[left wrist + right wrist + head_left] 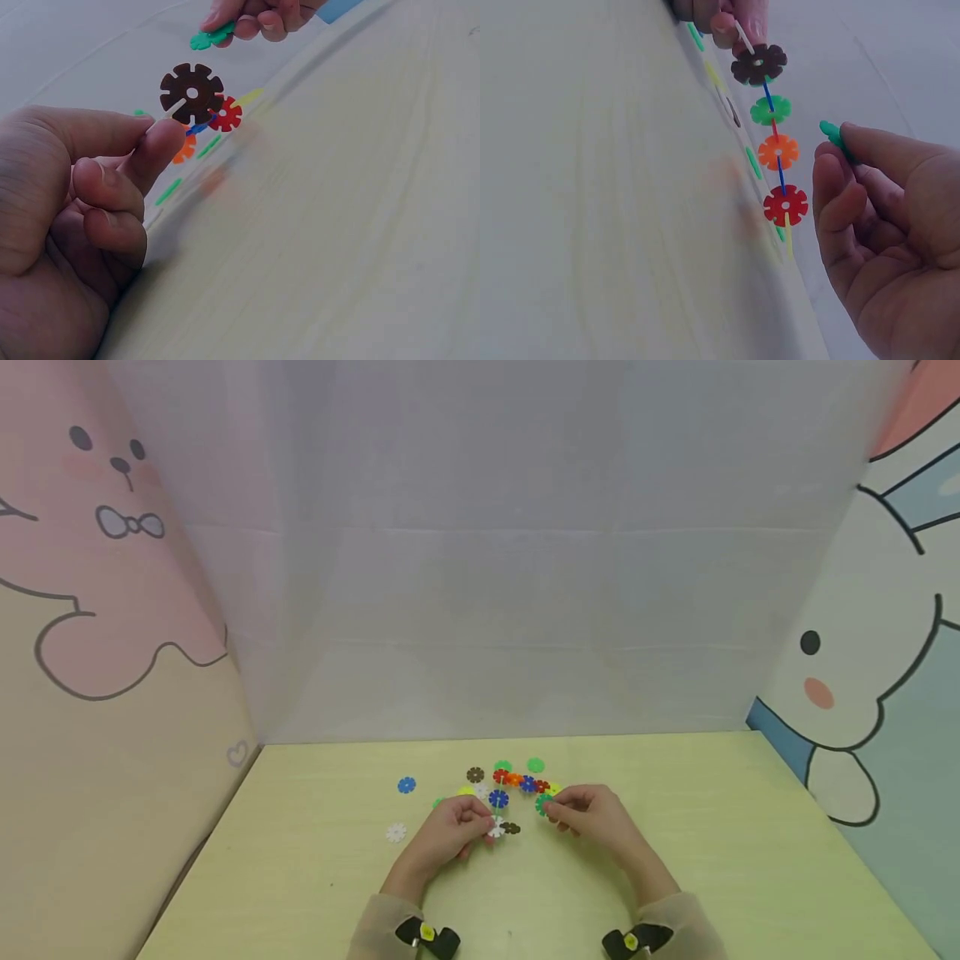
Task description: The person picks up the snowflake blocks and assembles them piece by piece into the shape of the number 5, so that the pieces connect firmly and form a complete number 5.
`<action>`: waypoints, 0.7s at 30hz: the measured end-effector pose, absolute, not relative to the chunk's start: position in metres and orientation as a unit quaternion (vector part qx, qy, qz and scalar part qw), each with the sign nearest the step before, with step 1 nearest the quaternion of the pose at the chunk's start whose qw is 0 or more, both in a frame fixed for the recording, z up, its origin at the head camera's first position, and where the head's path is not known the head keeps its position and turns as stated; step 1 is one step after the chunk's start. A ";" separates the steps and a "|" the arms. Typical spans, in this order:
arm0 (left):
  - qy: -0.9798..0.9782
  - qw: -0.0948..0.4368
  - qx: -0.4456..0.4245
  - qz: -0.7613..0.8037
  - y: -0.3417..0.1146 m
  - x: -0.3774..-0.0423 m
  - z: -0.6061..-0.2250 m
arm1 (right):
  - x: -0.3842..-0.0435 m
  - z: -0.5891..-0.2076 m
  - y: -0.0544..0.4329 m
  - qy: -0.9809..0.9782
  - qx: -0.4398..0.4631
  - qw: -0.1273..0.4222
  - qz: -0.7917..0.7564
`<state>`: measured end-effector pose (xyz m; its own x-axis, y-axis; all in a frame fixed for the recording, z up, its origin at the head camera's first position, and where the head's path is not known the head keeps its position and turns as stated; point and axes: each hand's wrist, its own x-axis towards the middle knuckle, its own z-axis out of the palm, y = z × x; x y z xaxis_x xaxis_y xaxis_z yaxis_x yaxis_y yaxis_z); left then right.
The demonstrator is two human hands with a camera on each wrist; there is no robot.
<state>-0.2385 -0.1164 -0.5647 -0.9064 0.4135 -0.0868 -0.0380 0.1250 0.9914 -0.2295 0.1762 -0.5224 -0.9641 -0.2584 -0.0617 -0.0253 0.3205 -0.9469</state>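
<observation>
My left hand pinches a white notched disc between thumb and forefinger. Slotted into that disc is a brown one, the near end of a linked chain. In the right wrist view the chain continues through blue, a green disc, red, an orange disc, blue, a red disc and a yellow disc at the far end. My right hand pinches a green notched piece, apart from the chain. Fingers partly cover both held pieces.
Loose notched discs lie on the pale wooden table: a blue one and a white one to the left, a brown one and a green one farther back. A pale wall stands behind the table.
</observation>
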 end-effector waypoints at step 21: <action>0.728 0.167 0.127 0.653 -0.118 -0.238 -0.565 | -0.220 -0.542 0.156 0.746 -0.070 0.207 -0.629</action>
<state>-0.2381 -0.1184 -0.5650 -0.9119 0.4028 -0.0786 -0.0343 0.1161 0.9926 -0.2201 0.1564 -0.5420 -0.9047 -0.3650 -0.2199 0.1554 0.1980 -0.9678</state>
